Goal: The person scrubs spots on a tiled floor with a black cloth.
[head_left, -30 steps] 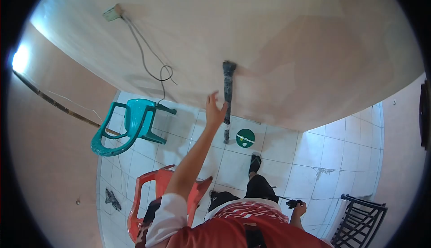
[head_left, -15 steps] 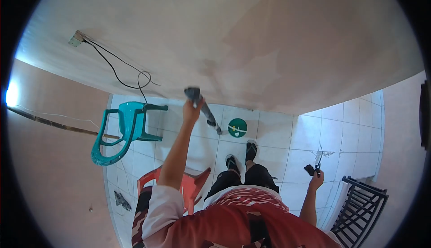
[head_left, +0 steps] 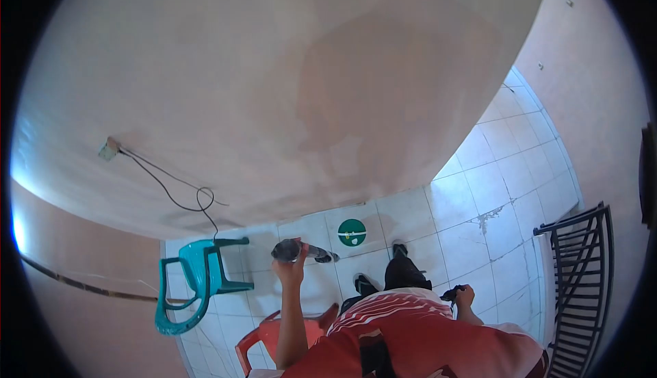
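My left hand is closed around a dark grey pole near its thick, rounded top. The pole's thinner lower end points right, toward the floor; its exact kind does not show. On the right, beside my hip, my right hand is closed on a small black object, too small and partly covered to name. A round green object with a white stripe sits on the tiles between the pole and the wall, apart from both hands.
A teal plastic chair stands by the wall at left, a red plastic chair below my left arm. Black cables hang from a wall box. At right is a dark slatted rack. The floor tile is cracked.
My view has shifted up and turned, so the wall fills more of it. My left hand has drawn closer to my body with the pole. My right hand has come nearer my hip.
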`<act>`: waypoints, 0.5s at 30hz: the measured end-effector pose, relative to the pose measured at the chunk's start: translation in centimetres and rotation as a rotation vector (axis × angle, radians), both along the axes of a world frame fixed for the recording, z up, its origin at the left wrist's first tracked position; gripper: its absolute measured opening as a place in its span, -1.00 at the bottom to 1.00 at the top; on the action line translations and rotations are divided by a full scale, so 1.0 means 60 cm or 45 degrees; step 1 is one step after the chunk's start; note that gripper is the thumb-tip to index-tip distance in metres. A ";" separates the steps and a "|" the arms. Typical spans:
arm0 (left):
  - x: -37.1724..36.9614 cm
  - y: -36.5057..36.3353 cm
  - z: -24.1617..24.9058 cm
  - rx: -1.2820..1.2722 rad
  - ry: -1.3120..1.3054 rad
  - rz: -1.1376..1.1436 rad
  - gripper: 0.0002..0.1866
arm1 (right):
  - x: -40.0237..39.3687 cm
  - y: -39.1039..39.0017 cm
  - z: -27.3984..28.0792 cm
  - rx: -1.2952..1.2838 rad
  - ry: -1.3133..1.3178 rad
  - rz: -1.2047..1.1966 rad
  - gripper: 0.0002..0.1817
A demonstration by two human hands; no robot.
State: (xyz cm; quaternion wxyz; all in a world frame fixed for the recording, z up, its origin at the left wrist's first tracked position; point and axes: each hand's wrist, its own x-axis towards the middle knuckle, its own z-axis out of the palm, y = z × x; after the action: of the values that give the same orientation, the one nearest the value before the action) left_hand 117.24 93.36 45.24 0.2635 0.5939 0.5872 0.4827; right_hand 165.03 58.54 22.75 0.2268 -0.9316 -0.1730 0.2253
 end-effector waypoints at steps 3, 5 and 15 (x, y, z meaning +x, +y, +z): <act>0.050 0.015 -0.030 -0.131 0.163 -0.085 -0.67 | 0.030 0.037 -0.003 0.075 -0.133 -0.039 -0.79; 0.101 0.027 -0.050 -0.101 0.095 -0.207 -0.67 | 0.050 0.071 0.008 0.260 -0.148 -0.097 -0.82; 0.510 0.170 -0.043 -0.052 0.351 -0.476 -0.58 | 0.237 0.014 -0.040 0.267 -0.131 -0.354 -0.85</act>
State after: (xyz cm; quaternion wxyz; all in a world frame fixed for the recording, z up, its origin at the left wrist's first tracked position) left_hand 147.84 103.55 42.64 0.2777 0.7472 0.5071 0.3278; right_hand 179.22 59.36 20.36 0.3424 -0.9281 -0.0764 0.1245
